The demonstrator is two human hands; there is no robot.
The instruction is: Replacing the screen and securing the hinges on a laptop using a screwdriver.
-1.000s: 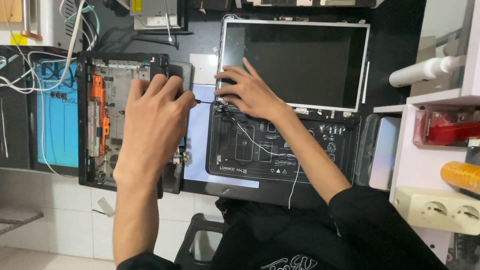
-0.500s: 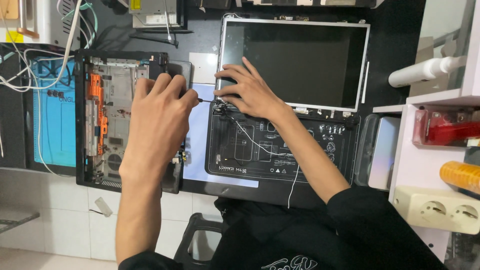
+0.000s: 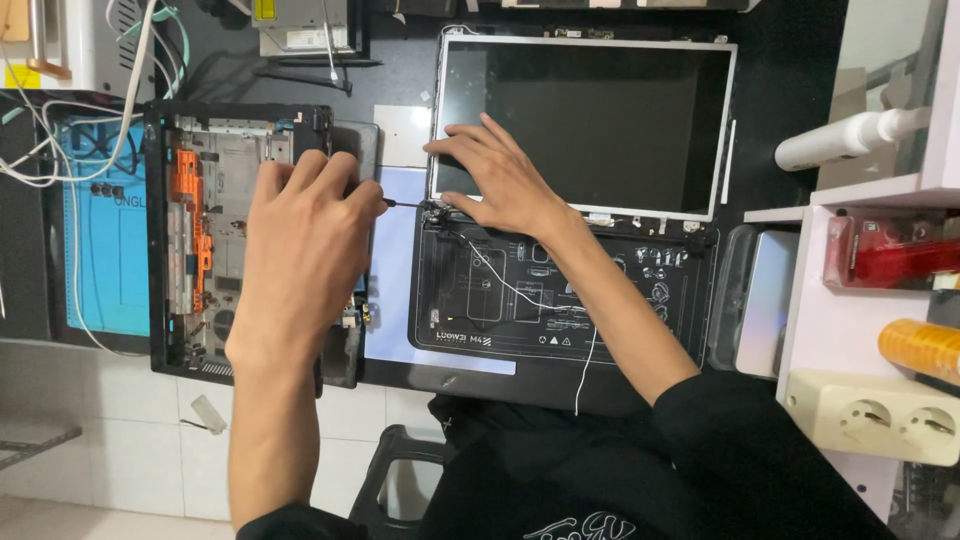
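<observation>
The work looked about half done: the laptop base [image 3: 240, 240] already lay open on the table [image 3: 400, 100], its inner parts bare, and the screen panel [image 3: 585, 125] lay apart from it. The hinge corner [image 3: 437, 212] was not yet free. The left hand [image 3: 300, 250] pinched one thin screwdriver [image 3: 400, 204], its tip at that corner. The right hand [image 3: 495, 180] lay spread flat on the panel. I counted one base, one panel, one screwdriver, two hands.
</observation>
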